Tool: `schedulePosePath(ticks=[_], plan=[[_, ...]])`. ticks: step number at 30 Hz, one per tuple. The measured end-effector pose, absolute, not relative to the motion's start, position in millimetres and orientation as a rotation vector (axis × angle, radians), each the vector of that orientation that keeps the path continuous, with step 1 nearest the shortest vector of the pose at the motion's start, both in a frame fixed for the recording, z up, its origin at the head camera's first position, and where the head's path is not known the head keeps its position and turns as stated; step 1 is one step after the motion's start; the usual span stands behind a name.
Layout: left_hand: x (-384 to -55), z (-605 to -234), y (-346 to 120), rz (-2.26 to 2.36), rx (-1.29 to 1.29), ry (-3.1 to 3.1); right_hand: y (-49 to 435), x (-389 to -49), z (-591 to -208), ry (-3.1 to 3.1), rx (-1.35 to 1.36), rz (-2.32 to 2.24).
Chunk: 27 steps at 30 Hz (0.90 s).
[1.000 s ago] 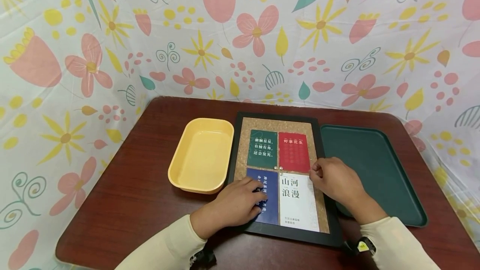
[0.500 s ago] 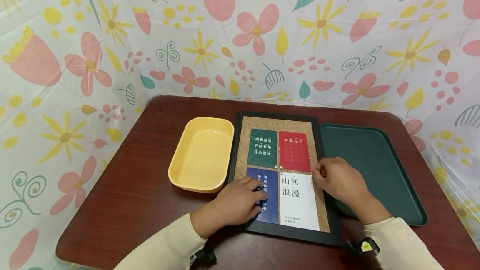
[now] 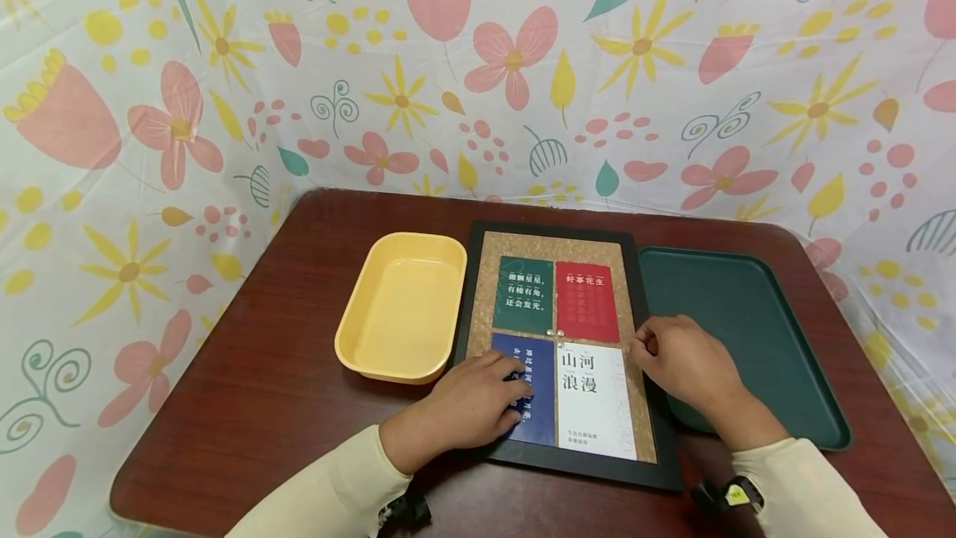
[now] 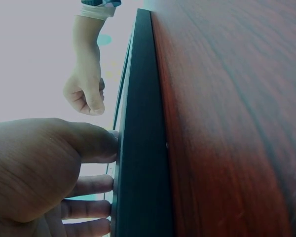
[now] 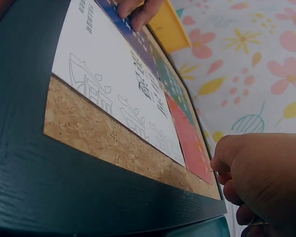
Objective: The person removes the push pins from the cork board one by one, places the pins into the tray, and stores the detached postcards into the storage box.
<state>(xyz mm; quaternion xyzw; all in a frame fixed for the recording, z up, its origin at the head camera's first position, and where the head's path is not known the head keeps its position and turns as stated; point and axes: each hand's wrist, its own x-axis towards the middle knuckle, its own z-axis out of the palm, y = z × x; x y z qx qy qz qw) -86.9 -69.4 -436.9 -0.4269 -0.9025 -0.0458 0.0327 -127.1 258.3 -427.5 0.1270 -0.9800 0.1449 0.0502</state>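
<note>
A black-framed cork board [image 3: 642,405] lies on the table with four-colour cards: green [image 3: 524,318], red [image 3: 586,312], blue [image 3: 543,418] and white [image 3: 601,409]. Silver pushpins [image 3: 555,334] cluster where their corners meet. My left hand [image 3: 474,401] rests across the frame's left side, its extended fingers on the blue card. Over the board's right edge, beside the white card, hovers my right hand [image 3: 689,362] with curled fingers. In the right wrist view a thin pin tip [image 5: 211,171] pokes out between thumb and forefinger; the rest of that pin is hidden.
A yellow tray [image 3: 457,268] stands left of the board. To the right lies a dark green tray [image 3: 747,339], close against the frame. Flower-printed cloth [image 3: 448,131] hangs behind the reddish-brown table [image 3: 246,372].
My right hand has drawn a little to the right, from the white card's upper right corner to the board's frame. The left hand stays in place.
</note>
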Motion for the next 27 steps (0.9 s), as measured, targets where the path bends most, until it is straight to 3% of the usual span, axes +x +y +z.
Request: schedulePosePath(ticks=[27], plan=[[-87, -438, -70, -0.148, -1.306, -2.763, 271, -124, -425, -3.064, 0.307, 0.450]])
